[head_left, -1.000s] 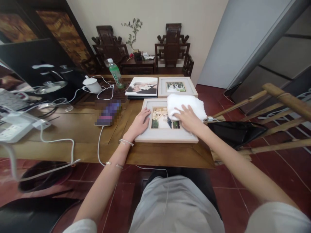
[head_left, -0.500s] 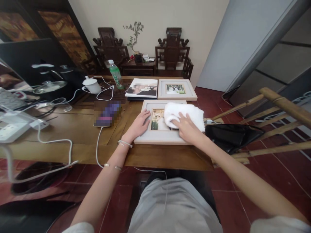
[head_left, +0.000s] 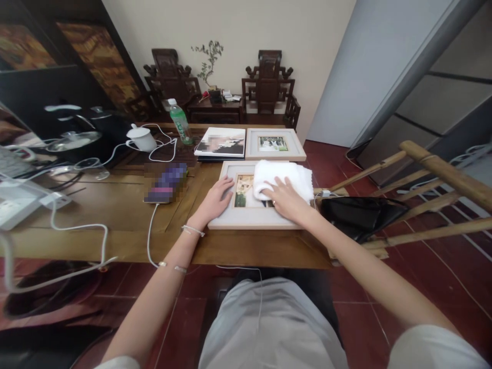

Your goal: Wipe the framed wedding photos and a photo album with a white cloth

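Note:
A light wooden picture frame [head_left: 223, 218] lies flat on the table, with a photo [head_left: 243, 190] inside its pale mat. My left hand [head_left: 219, 197] rests over the frame's left side, fingers stretched out and nothing held. On the frame's right half, my right hand [head_left: 286, 200] presses down on a folded white cloth [head_left: 300, 177], its fingers spread over the cloth's near part. Cloth and hand hide the right part of the photo. Behind it lie a second picture frame [head_left: 300, 148] and, to that one's left, a white photo panel [head_left: 230, 131] on top of something dark.
Left of the frame are a phone [head_left: 165, 183] on a white cable, a green-labelled bottle [head_left: 180, 122], a lidded white cup [head_left: 141, 137], and a power strip [head_left: 19, 207]. A bamboo chair [head_left: 442, 169] with a black bag [head_left: 357, 212] stands at the table's right end.
The camera view has shifted slightly. My right hand and the cloth have slid a little left over the frame, and its fingers look more spread. My left hand keeps its place.

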The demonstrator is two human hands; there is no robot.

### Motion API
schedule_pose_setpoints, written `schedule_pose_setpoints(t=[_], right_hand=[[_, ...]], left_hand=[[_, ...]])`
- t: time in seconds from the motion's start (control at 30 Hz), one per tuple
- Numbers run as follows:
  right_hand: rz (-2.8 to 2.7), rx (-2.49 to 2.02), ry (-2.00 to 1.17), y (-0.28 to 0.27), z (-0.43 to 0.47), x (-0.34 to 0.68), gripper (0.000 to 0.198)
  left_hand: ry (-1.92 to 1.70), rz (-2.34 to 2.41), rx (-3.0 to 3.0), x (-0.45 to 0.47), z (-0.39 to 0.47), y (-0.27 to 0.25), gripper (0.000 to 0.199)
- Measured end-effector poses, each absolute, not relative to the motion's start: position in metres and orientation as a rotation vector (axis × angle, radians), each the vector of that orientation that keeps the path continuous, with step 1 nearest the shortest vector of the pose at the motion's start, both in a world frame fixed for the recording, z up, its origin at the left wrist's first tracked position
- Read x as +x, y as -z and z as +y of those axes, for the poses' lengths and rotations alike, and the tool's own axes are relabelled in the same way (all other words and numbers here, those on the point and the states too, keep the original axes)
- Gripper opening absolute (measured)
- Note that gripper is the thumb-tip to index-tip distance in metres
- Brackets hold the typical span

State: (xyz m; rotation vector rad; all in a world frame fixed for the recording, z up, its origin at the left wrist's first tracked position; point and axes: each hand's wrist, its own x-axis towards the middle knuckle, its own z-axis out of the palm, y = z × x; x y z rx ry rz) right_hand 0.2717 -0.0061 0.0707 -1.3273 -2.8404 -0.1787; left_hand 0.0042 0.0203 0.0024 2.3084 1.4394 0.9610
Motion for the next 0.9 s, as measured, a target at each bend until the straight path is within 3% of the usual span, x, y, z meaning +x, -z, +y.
schedule_pose_setpoints(t=[0.13, 0.27, 0.67, 0.9], right_hand=[[-2.902, -1.243, -0.012, -0.080, -0.046, 0.279, 0.059], [-2.890, -1.188, 0.002, -0.079, -0.064, 0.285, 0.063], [-2.651, -1.429, 0.330, -0.061, 0.047, 0.284, 0.052], [-2.871, -1.345, 0.271, -0.072, -0.028, 0.283, 0.049]], left_hand=[[-0.967, 1.445, 2.324, 0.006, 0.021, -0.002, 0.043], [-0.962, 1.458, 2.339, 0.007, 0.021, -0.003, 0.042], [-1.000, 1.448, 2.311, 0.005, 0.026, -0.005, 0.039], [-1.006, 1.449, 2.310, 0.010, 0.026, -0.004, 0.041]])
